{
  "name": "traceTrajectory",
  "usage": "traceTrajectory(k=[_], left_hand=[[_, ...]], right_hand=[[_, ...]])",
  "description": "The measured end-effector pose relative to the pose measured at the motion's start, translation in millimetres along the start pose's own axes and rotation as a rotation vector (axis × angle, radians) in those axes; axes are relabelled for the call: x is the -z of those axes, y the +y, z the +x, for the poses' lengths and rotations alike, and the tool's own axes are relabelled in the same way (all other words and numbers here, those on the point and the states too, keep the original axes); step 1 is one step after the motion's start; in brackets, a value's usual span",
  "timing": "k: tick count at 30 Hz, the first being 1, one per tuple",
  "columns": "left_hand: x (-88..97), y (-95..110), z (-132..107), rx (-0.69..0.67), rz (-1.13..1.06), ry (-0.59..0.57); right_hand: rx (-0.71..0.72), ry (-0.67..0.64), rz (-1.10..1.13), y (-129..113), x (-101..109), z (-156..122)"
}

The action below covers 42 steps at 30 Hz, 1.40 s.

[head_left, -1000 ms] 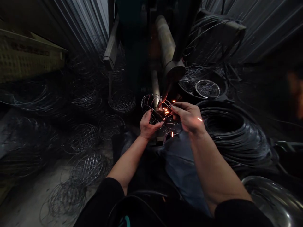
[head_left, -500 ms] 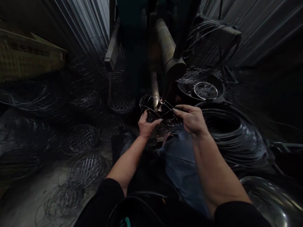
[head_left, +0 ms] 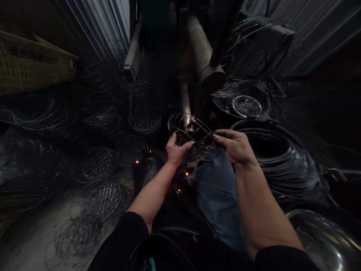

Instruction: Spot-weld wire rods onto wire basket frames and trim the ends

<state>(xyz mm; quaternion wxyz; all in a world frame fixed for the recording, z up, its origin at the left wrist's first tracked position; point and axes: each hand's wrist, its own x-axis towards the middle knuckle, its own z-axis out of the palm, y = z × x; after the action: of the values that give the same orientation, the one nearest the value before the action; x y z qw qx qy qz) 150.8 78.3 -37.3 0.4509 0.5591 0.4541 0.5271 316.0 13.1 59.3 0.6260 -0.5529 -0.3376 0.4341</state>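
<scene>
Metal basket [head_left: 194, 135], its mesh seemingly formed but any unmade joints impossible to judge, sits at the lower rod [head_left: 185, 99]'s tip, pinched at its 8 o'clock by the left hand [head_left: 175, 149] and 3 o'clock by the right hand [head_left: 235, 145], other baskets [head_left: 105, 197] lying at the view's 8 o'clock.

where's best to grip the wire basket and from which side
Probably by the outer wires of the wire basket, left and right, from the near side, as the left hand and right hand hold it: the thin, open wires suit a pinch, and the metal rod reaches in from the far side.
</scene>
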Motion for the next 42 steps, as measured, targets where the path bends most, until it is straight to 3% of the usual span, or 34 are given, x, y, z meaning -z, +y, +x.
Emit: traceTrajectory(k=[3,9,17,19,28,33,38,42], left_hand=[[0.1,7.0,1.9,0.12,-0.12,-0.005],[4.9,16.2,4.1,0.181,-0.101,0.043],[7.4,17.9,0.0,0.228,-0.175,0.043],[5.2,17.6,-1.7,0.257,-0.227,0.02],[-1.9,23.0,5.2,0.478,-0.435,0.098],[-0.4,32.1,5.4,0.578,-0.445,0.109],[-0.6,34.1,1.6,0.597,-0.476,0.053],[0.2,30.8,2.6,0.631,-0.49,0.055]], right_hand=[[0.056,0.039,-0.029,-1.2,-10.2,7.8],[0.04,0.059,-0.037,-5.0,-27.4,22.0],[-0.11,-0.021,-0.04,2.4,4.2,-0.9],[-0.092,-0.013,-0.043,1.9,6.2,-5.5],[0.01,-0.033,-0.161,-23.5,-31.3,17.1],[0.017,-0.049,-0.223,-25.2,-40.7,26.9],[0.007,-0.095,-0.216,-17.6,-18.3,16.1],[-0.074,-0.046,-0.122,-11.4,5.6,1.0]])
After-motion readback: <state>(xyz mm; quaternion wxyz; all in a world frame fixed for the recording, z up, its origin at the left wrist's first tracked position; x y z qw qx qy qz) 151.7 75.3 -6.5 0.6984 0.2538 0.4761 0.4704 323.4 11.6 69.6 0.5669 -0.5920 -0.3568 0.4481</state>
